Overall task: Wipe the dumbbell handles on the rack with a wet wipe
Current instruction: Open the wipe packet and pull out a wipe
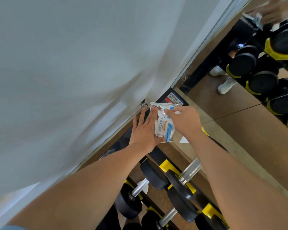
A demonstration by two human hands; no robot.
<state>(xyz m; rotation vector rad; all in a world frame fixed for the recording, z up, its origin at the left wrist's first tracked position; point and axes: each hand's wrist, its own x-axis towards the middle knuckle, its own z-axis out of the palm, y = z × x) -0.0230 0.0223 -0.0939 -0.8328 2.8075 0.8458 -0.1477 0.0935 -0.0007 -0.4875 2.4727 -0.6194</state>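
Note:
A silver and blue wet wipe packet (pixel 164 123) lies on top of the black dumbbell rack (pixel 158 155), by the wall. My left hand (pixel 145 131) lies flat on the packet's left side, fingers straight. My right hand (pixel 184 119) pinches a bit of white wipe (pixel 177 112) at the packet's upper opening. Below, black dumbbells with chrome handles (pixel 190 170) rest in yellow cradles (pixel 164 164) on the rack.
A white wall (pixel 73 72) fills the left side. A mirror (pixel 239 113) on the right reflects more dumbbells, yellow cradles and white shoes. A red and black warning label (pixel 174 97) sits on the rack's far end.

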